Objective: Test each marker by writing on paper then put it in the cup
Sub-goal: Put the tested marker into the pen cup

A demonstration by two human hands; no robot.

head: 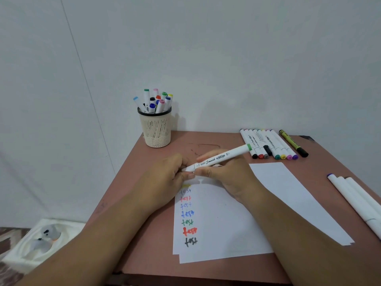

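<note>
- Two hands meeting over the top edge of the paper, both gripping one white marker with a green cap at its far end.
- Right hand: fingers curled round the marker's barrel, thumb pressed beneath it; holding the marker slanted, green end up and to the right.
- Left hand: fingers curled tight at the marker's near tip, pinching that end; whether a cap sits there, impossible to tell, hidden by the fingers.
- Lying flat on the reddish-brown worktop, with a second sheet peeking out underneath along the bottom and right edges.
- Down the left side of the paper, a column of the word "test" in several colours: black at the bottom, then red, green, blue, more above, partly covered by the left hand.
- Standing at the far left corner of the worktop against the wall, a beige mesh cup with a dark rim, holding many capped markers upright or leaning.
- Lined up side by side at the far right, a row of white markers with coloured ends toward the viewer, and just beside it a yellow-and-black marker.
- Near the right edge, well apart from the row, three more white markers lying together.
- On the floor at lower left, a white tray-like object, blurred.
</note>
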